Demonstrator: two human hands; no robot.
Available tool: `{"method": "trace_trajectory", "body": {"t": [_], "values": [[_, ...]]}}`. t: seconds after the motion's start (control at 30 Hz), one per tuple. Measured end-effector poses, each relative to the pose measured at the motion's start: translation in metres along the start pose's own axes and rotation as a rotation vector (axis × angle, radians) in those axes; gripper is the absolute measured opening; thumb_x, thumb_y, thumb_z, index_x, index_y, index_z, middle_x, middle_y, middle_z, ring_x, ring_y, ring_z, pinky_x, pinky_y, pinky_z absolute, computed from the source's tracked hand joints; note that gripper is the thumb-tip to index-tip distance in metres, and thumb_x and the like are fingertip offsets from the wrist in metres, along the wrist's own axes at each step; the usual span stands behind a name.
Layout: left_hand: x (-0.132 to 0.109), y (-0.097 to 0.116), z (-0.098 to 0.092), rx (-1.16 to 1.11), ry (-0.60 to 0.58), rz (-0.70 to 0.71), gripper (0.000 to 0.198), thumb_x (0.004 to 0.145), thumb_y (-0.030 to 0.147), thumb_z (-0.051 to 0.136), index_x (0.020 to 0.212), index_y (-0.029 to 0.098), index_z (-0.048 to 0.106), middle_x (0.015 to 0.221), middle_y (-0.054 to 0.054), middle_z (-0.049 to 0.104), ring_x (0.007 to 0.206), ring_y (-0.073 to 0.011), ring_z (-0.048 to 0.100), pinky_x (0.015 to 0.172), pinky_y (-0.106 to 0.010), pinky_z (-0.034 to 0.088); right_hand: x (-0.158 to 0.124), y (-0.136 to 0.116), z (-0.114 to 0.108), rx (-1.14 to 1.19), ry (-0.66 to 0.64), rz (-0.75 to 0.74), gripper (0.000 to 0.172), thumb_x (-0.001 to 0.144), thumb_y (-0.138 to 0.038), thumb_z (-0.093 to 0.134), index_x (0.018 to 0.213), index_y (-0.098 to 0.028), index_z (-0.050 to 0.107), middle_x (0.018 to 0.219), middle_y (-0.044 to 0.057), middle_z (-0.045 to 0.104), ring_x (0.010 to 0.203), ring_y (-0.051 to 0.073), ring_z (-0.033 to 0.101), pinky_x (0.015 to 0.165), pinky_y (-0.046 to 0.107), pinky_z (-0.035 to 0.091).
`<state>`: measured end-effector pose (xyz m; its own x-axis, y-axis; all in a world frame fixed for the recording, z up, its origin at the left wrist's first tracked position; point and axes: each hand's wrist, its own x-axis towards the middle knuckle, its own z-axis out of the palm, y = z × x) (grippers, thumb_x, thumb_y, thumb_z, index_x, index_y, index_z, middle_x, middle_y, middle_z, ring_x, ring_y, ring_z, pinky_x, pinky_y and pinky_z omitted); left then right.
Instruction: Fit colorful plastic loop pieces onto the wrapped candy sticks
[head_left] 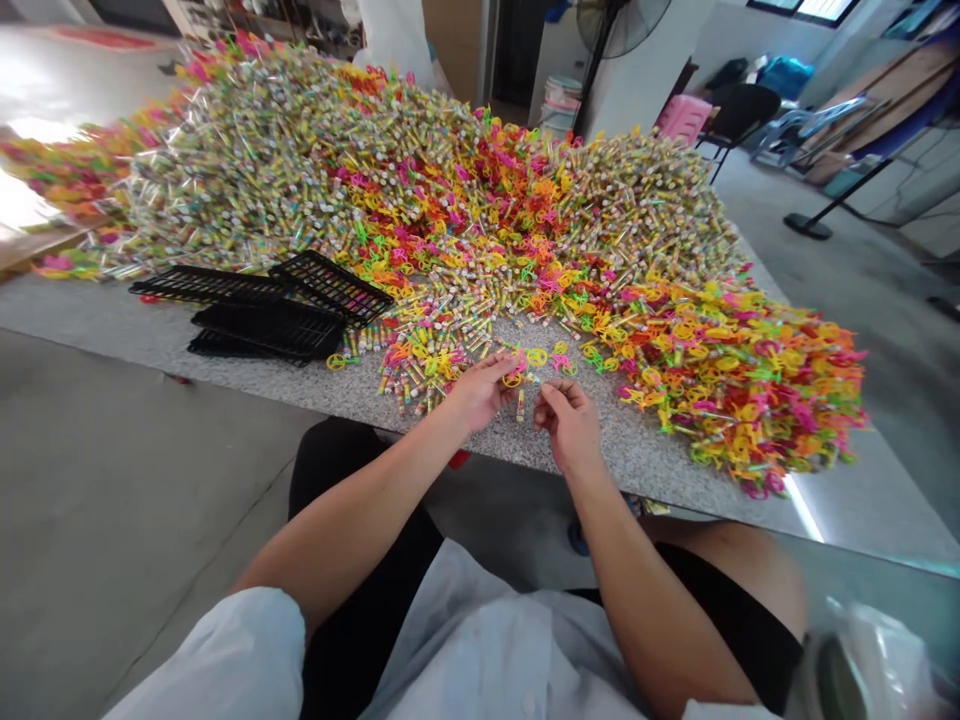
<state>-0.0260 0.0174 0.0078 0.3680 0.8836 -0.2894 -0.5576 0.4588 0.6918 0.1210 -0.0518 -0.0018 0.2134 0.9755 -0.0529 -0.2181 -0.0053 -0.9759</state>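
Over the table's front edge, my left hand is closed in a pinch on a small plastic bicycle-shaped toy, pink and yellow at the fingertips. My right hand is close beside it, thumb and forefinger pressed together; what they pinch is too small to make out. A small filled tube shows upright between the hands; I cannot tell if it is held. Just beyond the fingertips lie a yellow toy and a pink toy. Loose filled tubes lie left of my left hand.
Black plastic grid trays are stacked at the left. A large heap of filled tubes covers the back of the stone table. Many coloured toys are piled at the right. A fan and pink stool stand beyond.
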Motion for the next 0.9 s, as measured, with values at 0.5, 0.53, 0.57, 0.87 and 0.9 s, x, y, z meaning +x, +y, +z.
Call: {"method": "trace_trajectory", "body": {"t": [0.5, 0.53, 0.57, 0.87, 0.9], "values": [[-0.007, -0.014, 0.009, 0.239, -0.048, 0.127, 0.038, 0.072, 0.043, 0.084, 0.078, 0.018, 0.055, 0.073, 0.004, 0.054, 0.064, -0.0089, 0.052, 0.062, -0.023, 0.048, -0.001, 0.008, -0.006, 0.063, 0.034, 0.01, 0.035, 0.085, -0.051, 0.068, 0.106, -0.025, 0.058, 0.085, 0.001, 0.072, 0.053, 0.011, 0.055, 0.051, 0.026, 0.045], [-0.007, -0.015, 0.009, 0.26, -0.031, 0.143, 0.038, 0.072, 0.043, 0.084, 0.078, 0.018, 0.055, 0.072, 0.004, 0.053, 0.063, -0.0087, 0.051, 0.061, -0.023, 0.047, -0.002, 0.008, -0.007, 0.042, 0.032, 0.007, 0.036, 0.085, -0.051, 0.068, 0.108, -0.025, 0.059, 0.085, 0.002, 0.072, 0.053, 0.011, 0.056, 0.052, 0.026, 0.045], [-0.006, -0.017, 0.009, 0.28, -0.013, 0.157, 0.037, 0.072, 0.043, 0.083, 0.078, 0.018, 0.056, 0.071, 0.004, 0.052, 0.063, -0.0086, 0.05, 0.061, -0.022, 0.046, -0.003, 0.008, -0.008, 0.014, 0.033, -0.003, 0.037, 0.085, -0.052, 0.067, 0.109, -0.024, 0.06, 0.086, 0.002, 0.072, 0.054, 0.011, 0.056, 0.052, 0.026, 0.045], [0.0, -0.027, 0.003, 0.376, 0.063, 0.258, 0.033, 0.075, 0.043, 0.08, 0.079, 0.017, 0.059, 0.071, 0.003, 0.055, 0.064, -0.0091, 0.048, 0.059, -0.022, 0.037, -0.014, 0.005, -0.005, -0.261, 0.107, -0.147, 0.043, 0.09, -0.051, 0.06, 0.122, -0.022, 0.065, 0.093, 0.005, 0.074, 0.059, 0.014, 0.059, 0.059, 0.029, 0.049], [0.0, -0.027, 0.003, 0.387, 0.064, 0.264, 0.032, 0.076, 0.043, 0.079, 0.079, 0.017, 0.059, 0.071, 0.003, 0.055, 0.064, -0.0091, 0.047, 0.059, -0.022, 0.037, -0.015, 0.006, -0.006, -0.256, 0.1, -0.142, 0.044, 0.09, -0.051, 0.061, 0.122, -0.022, 0.065, 0.093, 0.006, 0.074, 0.06, 0.014, 0.06, 0.06, 0.03, 0.049]]}}
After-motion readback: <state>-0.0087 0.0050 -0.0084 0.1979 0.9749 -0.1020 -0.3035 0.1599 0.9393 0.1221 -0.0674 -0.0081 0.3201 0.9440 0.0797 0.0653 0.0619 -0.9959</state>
